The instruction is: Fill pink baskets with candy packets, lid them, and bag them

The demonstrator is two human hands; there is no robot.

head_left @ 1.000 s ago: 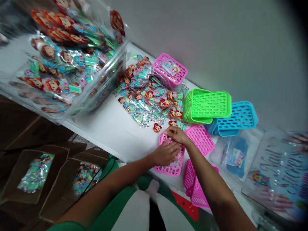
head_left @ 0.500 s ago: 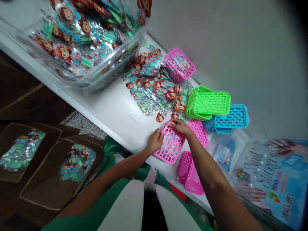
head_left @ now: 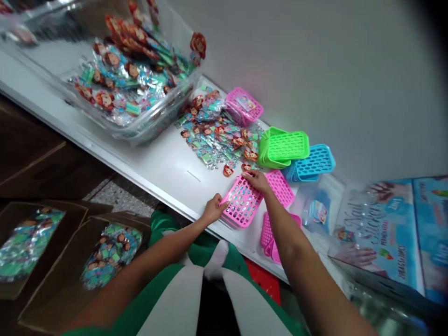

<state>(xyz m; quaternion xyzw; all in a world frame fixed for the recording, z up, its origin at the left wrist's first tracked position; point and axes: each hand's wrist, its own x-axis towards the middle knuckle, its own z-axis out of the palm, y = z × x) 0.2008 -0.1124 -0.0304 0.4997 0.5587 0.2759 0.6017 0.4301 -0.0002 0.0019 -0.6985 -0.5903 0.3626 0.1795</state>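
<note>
Left hand (head_left: 213,208) pinches near corner of pink perforated plastic basket (head_left: 241,205); right hand (head_left: 257,179) grips its far edge. Beyond right hand: loose pile of doll-face sticker packets (head_left: 219,137).

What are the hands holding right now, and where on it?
Both hold one pink basket: the left hand grips its near-left rim, the right hand its far rim, beside the heap of sticker packets.
</note>
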